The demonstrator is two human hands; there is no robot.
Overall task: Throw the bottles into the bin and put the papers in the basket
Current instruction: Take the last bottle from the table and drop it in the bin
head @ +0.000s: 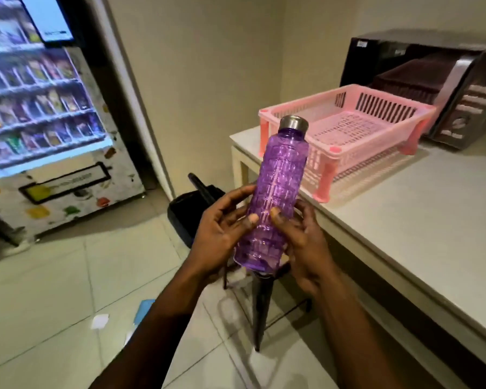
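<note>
A clear purple bottle [275, 192] with a metal cap stands nearly upright in front of me, held in both hands. My left hand [222, 234] grips its lower part from the left and my right hand [303, 242] from the right. Behind and below the bottle a black bin [185, 214] sits on the floor with its lid open, partly hidden by my hands. A pink slotted basket [376, 127] rests empty on the white counter [418, 220] to the right. Pieces of paper, one white [100, 321] and one blue [143, 310], lie on the tiled floor at lower left.
A dark microwave [438, 80] stands behind the basket. A lit vending machine [48, 108] fills the left side. A dark stool [261, 301] stands under my hands beside the counter's edge.
</note>
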